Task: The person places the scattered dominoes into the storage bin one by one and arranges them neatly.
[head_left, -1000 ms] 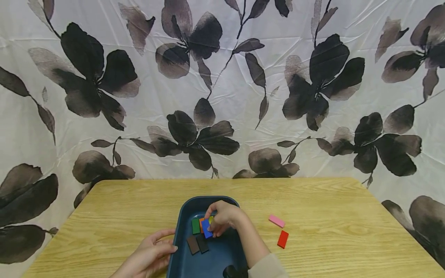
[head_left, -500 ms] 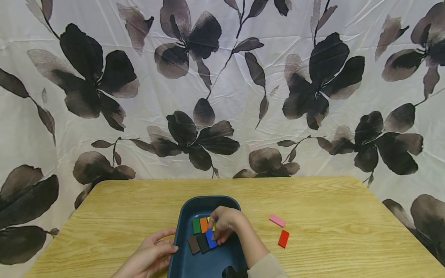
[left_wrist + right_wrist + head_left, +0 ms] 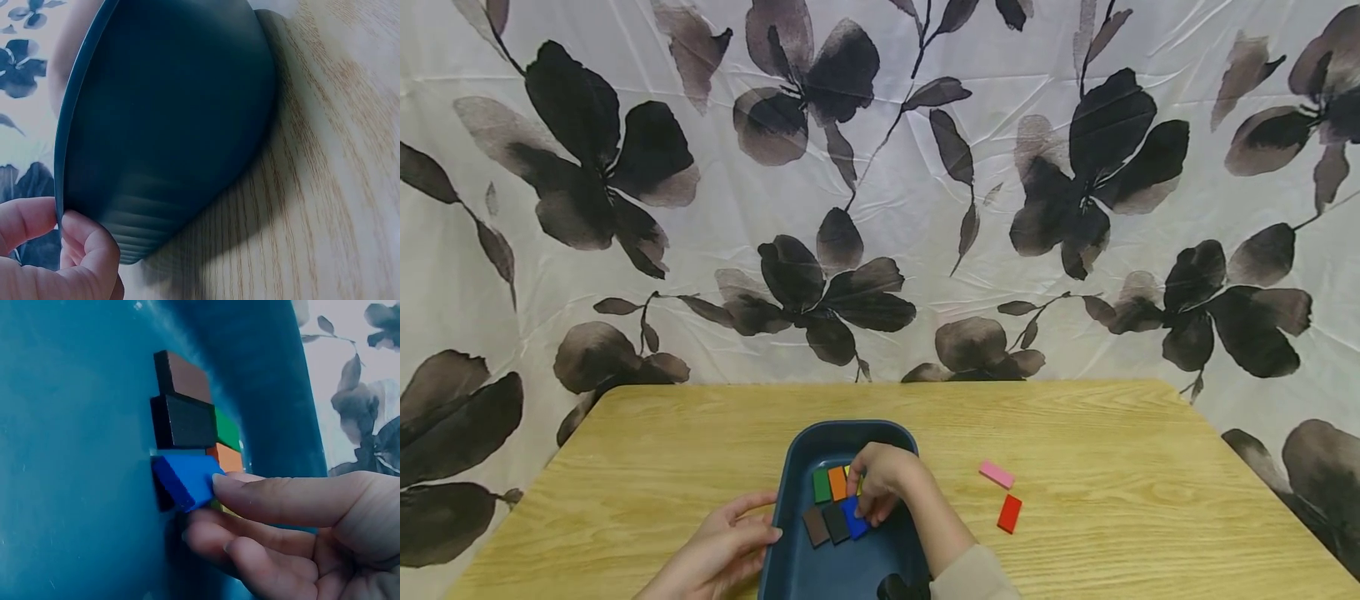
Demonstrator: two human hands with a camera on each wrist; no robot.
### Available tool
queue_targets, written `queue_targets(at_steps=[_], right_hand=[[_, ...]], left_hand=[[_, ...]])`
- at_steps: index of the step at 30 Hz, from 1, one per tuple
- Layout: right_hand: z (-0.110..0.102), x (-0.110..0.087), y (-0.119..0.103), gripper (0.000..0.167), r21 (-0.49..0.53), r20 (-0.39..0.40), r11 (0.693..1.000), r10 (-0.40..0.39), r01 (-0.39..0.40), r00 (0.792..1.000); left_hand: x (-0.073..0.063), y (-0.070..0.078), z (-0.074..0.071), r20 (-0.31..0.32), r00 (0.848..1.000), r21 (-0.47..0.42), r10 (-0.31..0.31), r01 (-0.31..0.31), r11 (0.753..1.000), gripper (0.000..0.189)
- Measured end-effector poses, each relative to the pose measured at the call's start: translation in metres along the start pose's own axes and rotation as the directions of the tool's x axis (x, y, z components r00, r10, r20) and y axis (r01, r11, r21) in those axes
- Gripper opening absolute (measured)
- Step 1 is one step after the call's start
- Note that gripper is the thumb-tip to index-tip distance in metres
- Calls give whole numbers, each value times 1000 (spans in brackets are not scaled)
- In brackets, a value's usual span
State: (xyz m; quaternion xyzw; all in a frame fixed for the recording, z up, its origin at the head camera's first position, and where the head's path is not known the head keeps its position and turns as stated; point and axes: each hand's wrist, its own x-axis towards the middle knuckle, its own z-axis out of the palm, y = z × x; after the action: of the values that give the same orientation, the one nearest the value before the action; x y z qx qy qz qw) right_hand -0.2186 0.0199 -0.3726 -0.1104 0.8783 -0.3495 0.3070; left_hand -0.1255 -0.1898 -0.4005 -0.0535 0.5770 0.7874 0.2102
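Observation:
My right hand reaches into a dark blue tray and pinches a blue block between thumb and fingers. In the right wrist view the blue block is tilted, one edge raised, beside a black block. A brown block lies past the black one. Behind these stand a green block, an orange block and a yellow block, the yellow mostly hidden by my fingers. My left hand pinches the tray's left rim between thumb and fingers.
On the wooden table, to the right of the tray, lie a pink block and a red block. A floral cloth hangs behind the table. A black object overlaps the tray's near right corner by the sleeve.
My right hand has carried the blue block toward me, from over the orange and yellow blocks to the black block's right side. My left hand stays on the rim.

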Motion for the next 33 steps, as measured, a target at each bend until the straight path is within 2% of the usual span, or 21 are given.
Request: queue_targets(at_steps=[7, 11, 15, 24, 30, 33], right_hand=[[-4, -3, -2, 14, -7, -70, 999, -36, 36, 997], [-11, -2, -3, 11, 60, -83, 995, -80, 85, 993], [-20, -3, -2, 14, 166, -95, 976, -127, 141, 987], [-47, -9, 1, 28, 363, -78, 912, -173, 190, 982], [-60, -16, 15, 33, 514, -119, 829, -185, 220, 976], [-66, -18, 24, 34, 547, -150, 802, -185, 238, 971]], left_hand=[[3, 1, 2, -31, 999, 19, -15, 15, 1000, 71], [2, 0, 1, -36, 999, 39, -13, 14, 999, 71], [2, 1, 0, -35, 999, 46, -13, 15, 999, 71], [2, 1, -1, -24, 1000, 34, -7, 8, 999, 73], [2, 0, -3, -5, 1000, 12, -9, 9, 1000, 73], [2, -1, -3, 0, 1000, 10, -8, 8, 1000, 74]])
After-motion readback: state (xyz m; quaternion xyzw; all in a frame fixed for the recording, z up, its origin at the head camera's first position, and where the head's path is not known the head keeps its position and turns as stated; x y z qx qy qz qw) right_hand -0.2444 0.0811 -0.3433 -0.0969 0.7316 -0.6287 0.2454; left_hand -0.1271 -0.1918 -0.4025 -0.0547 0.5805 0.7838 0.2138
